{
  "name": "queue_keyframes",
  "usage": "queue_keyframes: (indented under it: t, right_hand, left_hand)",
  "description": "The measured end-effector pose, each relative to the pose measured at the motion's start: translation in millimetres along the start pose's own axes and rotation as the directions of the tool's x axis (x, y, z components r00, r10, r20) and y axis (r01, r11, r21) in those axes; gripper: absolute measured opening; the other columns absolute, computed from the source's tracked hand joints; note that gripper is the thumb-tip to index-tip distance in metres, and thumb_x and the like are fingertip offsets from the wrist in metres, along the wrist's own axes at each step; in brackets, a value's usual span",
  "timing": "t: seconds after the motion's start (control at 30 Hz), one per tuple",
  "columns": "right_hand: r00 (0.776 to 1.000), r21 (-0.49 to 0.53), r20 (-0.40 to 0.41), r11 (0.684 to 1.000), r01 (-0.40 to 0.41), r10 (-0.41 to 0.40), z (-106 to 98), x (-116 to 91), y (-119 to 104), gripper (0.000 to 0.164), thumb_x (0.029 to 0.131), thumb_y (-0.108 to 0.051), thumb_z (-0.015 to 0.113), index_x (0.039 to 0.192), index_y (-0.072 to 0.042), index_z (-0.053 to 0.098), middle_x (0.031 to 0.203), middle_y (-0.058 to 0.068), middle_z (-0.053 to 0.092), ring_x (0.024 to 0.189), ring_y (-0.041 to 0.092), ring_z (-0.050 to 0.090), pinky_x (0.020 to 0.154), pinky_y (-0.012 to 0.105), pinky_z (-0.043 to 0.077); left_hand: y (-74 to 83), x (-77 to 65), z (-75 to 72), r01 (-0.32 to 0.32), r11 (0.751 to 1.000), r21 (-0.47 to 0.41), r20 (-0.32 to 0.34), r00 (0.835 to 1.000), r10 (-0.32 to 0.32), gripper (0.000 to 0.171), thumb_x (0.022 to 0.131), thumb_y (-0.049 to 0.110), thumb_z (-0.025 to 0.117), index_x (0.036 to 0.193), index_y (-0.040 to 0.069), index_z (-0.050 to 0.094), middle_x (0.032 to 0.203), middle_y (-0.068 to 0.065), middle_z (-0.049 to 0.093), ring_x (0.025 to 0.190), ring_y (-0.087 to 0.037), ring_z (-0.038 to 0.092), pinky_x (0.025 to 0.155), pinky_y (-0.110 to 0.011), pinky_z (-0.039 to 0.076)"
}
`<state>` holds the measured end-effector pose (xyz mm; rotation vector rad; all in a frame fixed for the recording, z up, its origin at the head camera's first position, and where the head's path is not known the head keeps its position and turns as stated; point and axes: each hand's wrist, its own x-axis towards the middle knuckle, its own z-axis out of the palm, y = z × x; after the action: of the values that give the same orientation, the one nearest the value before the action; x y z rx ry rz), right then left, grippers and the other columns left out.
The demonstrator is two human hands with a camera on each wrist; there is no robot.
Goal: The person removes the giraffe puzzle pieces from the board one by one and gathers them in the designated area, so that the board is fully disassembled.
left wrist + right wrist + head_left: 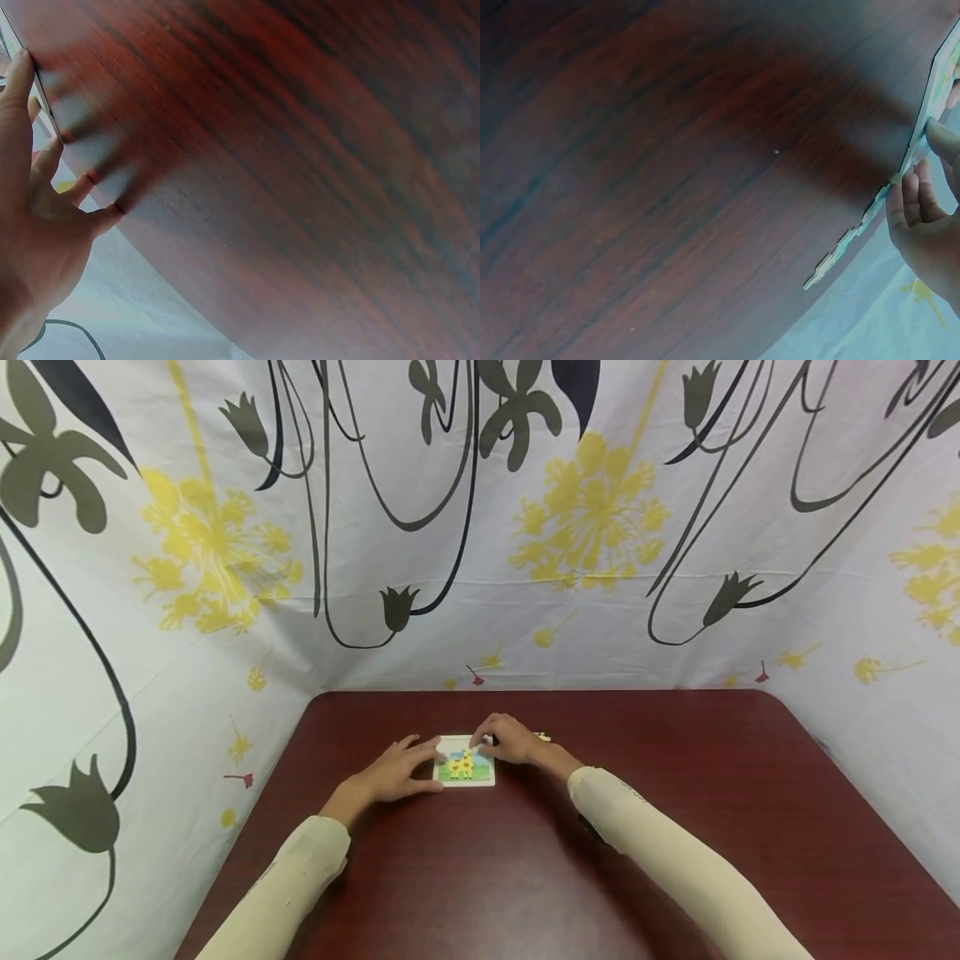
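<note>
One left grip (pixel 394 772) spread wide, one right grip (pixel 512 740) — can't tell — both touch one giraffe board (pixel 462 767) on one bench (pixel 480 868).

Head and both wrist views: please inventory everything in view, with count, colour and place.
Rectangular giraffe picture board: 1, white-bordered, yellow, green, blue; on the table
Flat jagged-edged item: at least 1, yellow and white; on the table, behind the right wrist
Wood-grain table: 1, dark red-brown; under the board
Flower-patterned cloth: count unclear, white, grey, yellow; around the table
Long sleeves: 2, cream; forearms
Left hand: 1, bare; board's left edge
Right hand: 1, bare; board's upper right
</note>
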<state>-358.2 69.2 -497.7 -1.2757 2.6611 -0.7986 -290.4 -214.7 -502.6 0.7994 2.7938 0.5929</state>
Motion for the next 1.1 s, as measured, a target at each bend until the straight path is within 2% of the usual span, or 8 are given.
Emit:
queue_keyframes:
  t: [0.17, 0.43, 0.6, 0.77, 0.8, 0.9, 1.0, 1.1]
  right_hand:
    - [1.000, 0.019, -0.012, 1.000, -0.024, 0.024, 2, -1, -1, 0.015, 0.100, -0.007, 0.070, 0.114, -0.009, 0.076, 0.109, 0.008, 0.069, 0.102, 0.027, 0.060, 0.088, 0.042, 0.049]
    - [0.994, 0.075, -0.107, 0.997, 0.033, -0.024, 2, -4, 0, 0.028, 0.098, 0.002, 0.069, 0.126, 0.000, 0.070, 0.116, 0.021, 0.065, 0.102, 0.034, 0.068, 0.087, 0.044, 0.058]
    - [0.987, 0.080, -0.156, 0.996, 0.050, -0.037, -1, -4, 4, 0.024, 0.099, 0.003, 0.065, 0.121, -0.001, 0.074, 0.116, 0.018, 0.070, 0.104, 0.033, 0.069, 0.087, 0.041, 0.059]
    - [0.988, 0.087, -0.154, 0.996, 0.025, -0.012, -7, -7, 7, 0.025, 0.101, 0.000, 0.065, 0.124, -0.002, 0.074, 0.118, 0.013, 0.072, 0.103, 0.027, 0.070, 0.085, 0.037, 0.059]
    - [0.988, 0.092, -0.151, 0.996, 0.020, -0.006, -9, -7, 7, 0.025, 0.101, -0.001, 0.065, 0.124, -0.002, 0.074, 0.118, 0.013, 0.072, 0.101, 0.025, 0.070, 0.083, 0.035, 0.058]
    - [0.989, 0.118, -0.146, 0.993, 0.010, 0.007, -16, -10, 10, 0.026, 0.101, -0.001, 0.065, 0.125, 0.000, 0.073, 0.112, 0.013, 0.073, 0.080, 0.021, 0.069, 0.069, 0.029, 0.055]
    - [0.989, 0.134, -0.146, 0.991, 0.005, 0.015, -25, -14, 13, 0.026, 0.101, -0.001, 0.065, 0.126, 0.001, 0.073, 0.102, 0.014, 0.074, 0.060, 0.014, 0.056, 0.058, 0.025, 0.045]
    - [0.988, 0.125, -0.149, 0.992, -0.015, 0.033, -33, -20, 18, 0.026, 0.101, -0.002, 0.065, 0.126, 0.002, 0.073, 0.086, 0.014, 0.073, 0.052, 0.007, 0.042, 0.055, 0.024, 0.036]
  left_hand:
    - [-1.2, 0.2, 0.0, -0.004, 1.000, 0.001, 0.000, 1.000, 0.004, 0.054, 0.096, 0.058, 0.067, 0.141, 0.029, 0.061, 0.170, -0.004, 0.029, 0.154, -0.049, 0.019, 0.118, -0.073, 0.016]
    - [-0.3, 0.4, -0.1, 0.000, 1.000, -0.003, 0.006, 1.000, 0.000, 0.054, 0.096, 0.057, 0.067, 0.142, 0.029, 0.061, 0.170, -0.003, 0.028, 0.155, -0.049, 0.017, 0.119, -0.072, 0.015]
    - [0.3, -0.3, 0.3, -0.002, 1.000, -0.005, 0.007, 1.000, 0.002, 0.054, 0.097, 0.055, 0.068, 0.142, 0.027, 0.060, 0.170, -0.005, 0.028, 0.155, -0.048, 0.017, 0.119, -0.071, 0.014]
    - [2.3, -1.3, -0.8, -0.006, 1.000, -0.006, 0.005, 1.000, 0.006, 0.053, 0.097, 0.053, 0.069, 0.141, 0.026, 0.061, 0.170, -0.005, 0.029, 0.155, -0.046, 0.019, 0.120, -0.071, 0.014]
    - [2.9, -1.7, -1.2, -0.006, 1.000, -0.008, 0.004, 1.000, 0.006, 0.053, 0.097, 0.053, 0.070, 0.141, 0.026, 0.061, 0.170, -0.005, 0.029, 0.155, -0.046, 0.019, 0.120, -0.071, 0.014]
    - [4.0, -2.4, -1.4, -0.016, 1.000, -0.014, -0.002, 1.000, 0.016, 0.052, 0.097, 0.051, 0.070, 0.141, 0.023, 0.062, 0.169, -0.007, 0.030, 0.154, -0.048, 0.020, 0.118, -0.072, 0.014]
    - [4.3, -2.6, -1.1, -0.023, 1.000, -0.013, -0.009, 1.000, 0.023, 0.052, 0.097, 0.050, 0.071, 0.141, 0.023, 0.062, 0.169, -0.008, 0.031, 0.154, -0.048, 0.021, 0.118, -0.073, 0.015]
    - [4.8, -2.3, -1.1, -0.027, 1.000, -0.009, -0.016, 1.000, 0.027, 0.052, 0.097, 0.050, 0.072, 0.141, 0.024, 0.062, 0.169, -0.008, 0.031, 0.154, -0.047, 0.021, 0.119, -0.072, 0.015]
